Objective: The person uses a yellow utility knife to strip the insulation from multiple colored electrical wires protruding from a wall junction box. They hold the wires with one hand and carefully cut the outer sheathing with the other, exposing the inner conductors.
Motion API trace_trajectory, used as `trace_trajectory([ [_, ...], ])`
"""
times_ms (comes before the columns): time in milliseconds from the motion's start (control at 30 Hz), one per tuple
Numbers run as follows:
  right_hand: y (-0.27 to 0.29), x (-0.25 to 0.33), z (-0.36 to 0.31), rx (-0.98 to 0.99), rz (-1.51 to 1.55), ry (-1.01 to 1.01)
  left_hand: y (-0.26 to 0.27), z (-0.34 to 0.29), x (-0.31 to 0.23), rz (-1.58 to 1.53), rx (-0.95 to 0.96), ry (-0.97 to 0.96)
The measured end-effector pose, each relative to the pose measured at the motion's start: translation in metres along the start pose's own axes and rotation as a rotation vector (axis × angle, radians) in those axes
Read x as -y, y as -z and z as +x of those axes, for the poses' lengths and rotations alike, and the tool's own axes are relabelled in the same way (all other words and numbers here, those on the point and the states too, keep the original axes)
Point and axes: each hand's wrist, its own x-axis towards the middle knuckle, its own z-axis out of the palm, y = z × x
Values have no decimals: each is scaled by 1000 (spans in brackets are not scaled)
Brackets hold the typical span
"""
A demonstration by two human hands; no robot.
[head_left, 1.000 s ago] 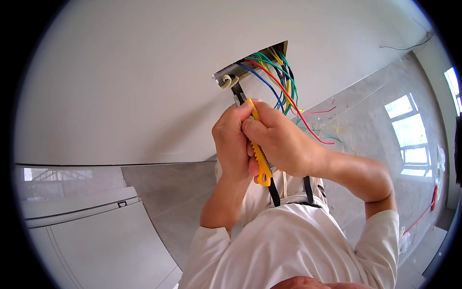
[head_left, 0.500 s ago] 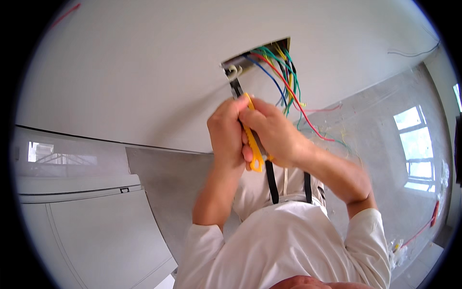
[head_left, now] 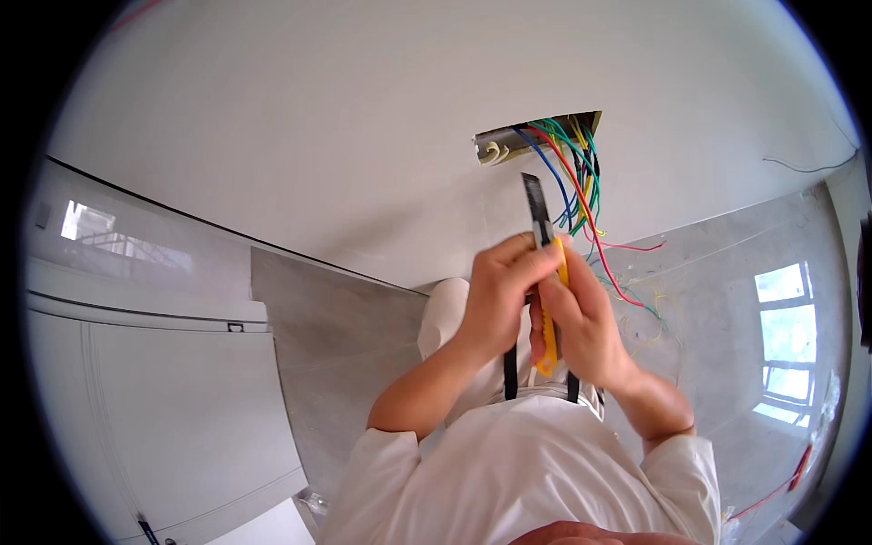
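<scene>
head camera looks down, close over both hands [head_left: 545,309].

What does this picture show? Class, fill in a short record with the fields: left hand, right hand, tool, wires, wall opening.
left hand: left hand grips the tool
right hand: right hand grips its yellow handle
tool: pliers, dark tip up, clear of the wires
wires: coloured wires hang from the opening
wall opening: wall box in the white wall
</scene>
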Motion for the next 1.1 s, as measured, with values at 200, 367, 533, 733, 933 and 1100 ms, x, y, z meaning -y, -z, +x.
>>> trace_trajectory([
  [200, -6, -2, 22, 22, -147, 146, 16, 19, -4, -329, 66, -65],
  [367, -21, 7, 37, -33, -428, 307, 28, 30, -14, -476, 202, -100],
  [533, -29, 12, 41, -44, -503, 291, 32, 36, -19, -271, 138, -218],
  [733, -39, 21, 42, -135, -707, 198, 26, 45, -9, -475, 133, -213],
  [933, -52, 38, 41, -165, -923, 178, 30, 58, 5, -681, 324, -196],
  [1100, -59, 37, 42, -239, -1129, 225, 38, 76, 26, -925, 541, -115],
])
